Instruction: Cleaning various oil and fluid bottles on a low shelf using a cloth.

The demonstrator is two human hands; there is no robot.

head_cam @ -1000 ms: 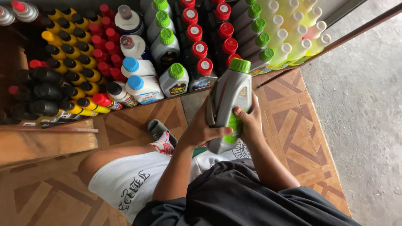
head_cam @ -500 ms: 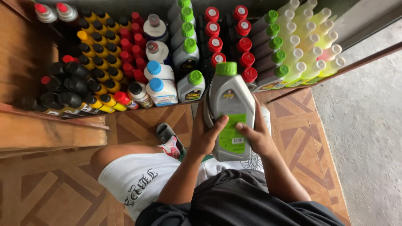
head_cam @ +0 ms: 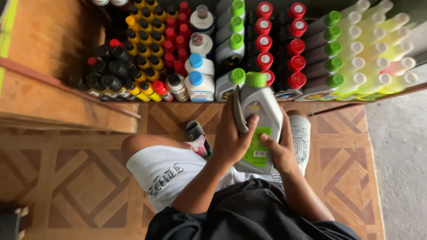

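I hold a grey oil jug (head_cam: 262, 111) with a green cap and a green label upright in front of me. My left hand (head_cam: 231, 138) grips it by its handle side, thumb across the front. On the jug's right edge rests my right hand (head_cam: 280, 149), fingers on the label. Just beyond the jug stands a shelf packed with bottles: grey ones with green caps (head_cam: 231, 49), dark ones with red caps (head_cam: 264, 44), and white ones with blue caps (head_cam: 198, 80).
Small black bottles with yellow and red caps (head_cam: 142, 53) fill the shelf's left part. Pale yellow-green bottles (head_cam: 378, 53) lie at the right. A wooden board (head_cam: 66, 102) juts out at left. Below are my knees in white shorts, a sandal (head_cam: 198, 138) and a patterned tile floor (head_cam: 80, 178).
The jug has come down and closer to my body, and both hands have shifted lower on it. The view has tilted, so the shelf fills more of the top.
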